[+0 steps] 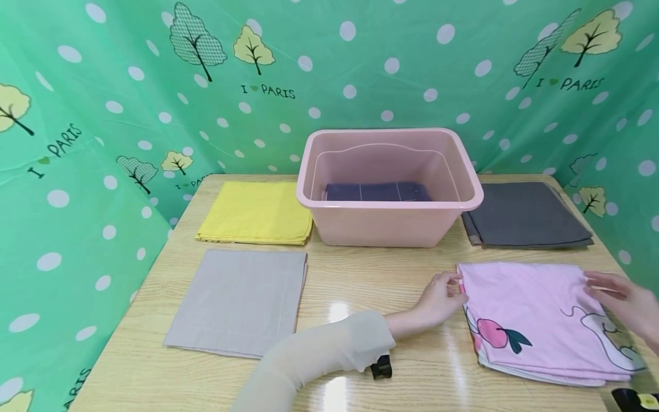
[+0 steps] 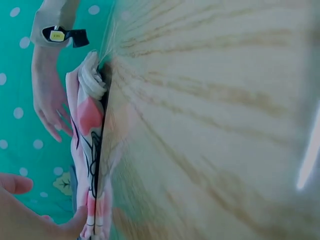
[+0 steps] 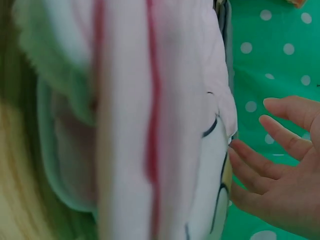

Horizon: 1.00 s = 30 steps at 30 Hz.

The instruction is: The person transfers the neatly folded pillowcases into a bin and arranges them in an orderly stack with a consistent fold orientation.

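A folded pink cloth (image 1: 530,297) with a printed cherry and a white cartoon figure lies at the table's right front. At its upper left corner is my left hand (image 1: 437,298), thumb and forefinger apart, touching the cloth's edge. My right hand (image 1: 630,303) is at the opposite edge, its fingers extended near the upper right corner. In the right wrist view the fingers of the right hand (image 3: 280,170) are spread beside the stacked layers of the cloth (image 3: 175,125). The left wrist view shows the left thumb against the folded edge.
A pink plastic tub (image 1: 381,223) stands at the back middle with a folded navy checked cloth (image 1: 378,192) inside. Folded yellow (image 1: 257,212) and grey cloths (image 1: 242,300) lie on the left. A dark grey folded cloth (image 1: 525,214) lies right of the tub, behind the pink one.
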Available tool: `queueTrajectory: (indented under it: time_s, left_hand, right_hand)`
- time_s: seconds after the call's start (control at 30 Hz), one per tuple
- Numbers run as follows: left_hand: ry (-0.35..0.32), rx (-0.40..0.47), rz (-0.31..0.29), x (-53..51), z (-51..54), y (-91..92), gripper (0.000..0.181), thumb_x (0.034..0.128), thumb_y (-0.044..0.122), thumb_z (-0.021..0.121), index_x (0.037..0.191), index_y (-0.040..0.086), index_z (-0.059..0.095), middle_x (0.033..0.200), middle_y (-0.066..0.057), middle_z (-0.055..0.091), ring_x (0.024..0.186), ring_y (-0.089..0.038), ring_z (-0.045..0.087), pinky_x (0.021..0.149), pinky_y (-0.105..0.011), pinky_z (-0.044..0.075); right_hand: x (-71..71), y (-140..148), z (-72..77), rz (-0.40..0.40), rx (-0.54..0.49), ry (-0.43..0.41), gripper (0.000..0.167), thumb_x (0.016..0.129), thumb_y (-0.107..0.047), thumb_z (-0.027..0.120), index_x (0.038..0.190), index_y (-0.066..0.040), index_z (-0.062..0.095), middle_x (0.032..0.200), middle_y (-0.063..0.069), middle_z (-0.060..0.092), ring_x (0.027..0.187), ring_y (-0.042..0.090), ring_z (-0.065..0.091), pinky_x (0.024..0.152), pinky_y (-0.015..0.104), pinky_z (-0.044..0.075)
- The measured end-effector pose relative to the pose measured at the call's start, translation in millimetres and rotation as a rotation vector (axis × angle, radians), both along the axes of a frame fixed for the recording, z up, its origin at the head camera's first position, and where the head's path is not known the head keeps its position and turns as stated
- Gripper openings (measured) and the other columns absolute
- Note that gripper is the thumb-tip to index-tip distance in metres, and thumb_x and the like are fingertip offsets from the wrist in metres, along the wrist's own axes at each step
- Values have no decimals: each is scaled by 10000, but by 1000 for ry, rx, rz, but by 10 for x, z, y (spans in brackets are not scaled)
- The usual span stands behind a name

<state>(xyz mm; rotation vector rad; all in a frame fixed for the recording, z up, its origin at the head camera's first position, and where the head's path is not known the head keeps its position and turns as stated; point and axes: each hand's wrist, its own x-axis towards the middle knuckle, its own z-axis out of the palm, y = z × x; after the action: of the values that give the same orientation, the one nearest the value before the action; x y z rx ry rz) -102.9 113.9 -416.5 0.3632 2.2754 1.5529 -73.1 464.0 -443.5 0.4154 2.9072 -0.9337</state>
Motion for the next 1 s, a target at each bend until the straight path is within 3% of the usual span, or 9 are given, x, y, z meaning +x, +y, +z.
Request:
queueTrajectory:
  time_s: [0.07,0.13,0.17,0.23,0.3,0.4,0.47,0.6,1.0]
  left_hand:
    - [-30,3,18,2,0,23,398,770,109,633,1157,103,541,1011,6,525,878,-79,535,733,-151,432]
    - [-54,5,37,7,-2,42,406,765,112,636,1159,112,539,1022,2,526,903,-93,534,759,-170,434]
    - [-67,5,45,9,-6,51,408,765,114,637,1161,118,538,1031,-1,526,918,-103,535,773,-179,437]
    - [-92,11,61,16,-9,67,410,765,114,639,1162,122,536,1045,-11,535,941,-120,539,791,-196,441]
    - [-111,19,73,21,-23,78,404,769,111,639,1160,121,538,1037,-18,543,947,-123,539,791,-196,438]
    - [-140,38,81,32,-42,95,404,771,94,641,1161,117,536,1018,-20,554,931,-119,540,764,-189,443]
    - [-156,49,85,41,-56,105,405,768,83,644,1158,117,537,996,-13,556,901,-100,539,736,-177,442]
    - [-175,67,105,58,-75,140,396,751,61,650,1131,101,547,963,-22,572,861,-86,549,706,-167,448]
    - [-274,134,184,103,-84,288,351,721,-11,644,1049,97,583,821,1,545,692,-61,496,597,-171,441]
  right_hand:
    - [11,-11,3,-18,-6,-13,639,896,-369,468,1356,29,270,1163,152,503,1032,339,482,784,527,372]
    - [31,-30,12,-31,-21,-20,655,901,-371,452,1358,47,238,1267,273,390,1068,555,293,800,596,317]
    - [37,-26,6,-30,-20,-23,659,904,-366,447,1352,65,229,1284,344,314,1068,559,285,801,602,312]
    - [45,-11,-14,-27,-10,-14,650,899,-362,462,1366,30,236,1245,206,446,1048,535,318,790,582,328]
    - [52,-8,-25,-16,-4,-13,640,897,-357,471,1372,8,245,1214,209,459,1033,530,326,785,575,335]
    - [50,-8,-27,3,-2,-38,654,893,-370,478,1367,18,248,1212,278,426,1024,538,324,775,575,336]
    - [48,-19,-12,17,-13,-80,689,897,-392,458,1351,67,219,1238,413,260,1043,565,285,782,600,317]
    - [41,-29,13,35,-10,-134,728,899,-421,438,1325,117,196,1236,430,226,1049,573,265,781,612,302]
    - [34,29,-15,25,13,-147,718,881,-432,467,1336,79,251,1204,444,261,1021,565,336,730,546,373]
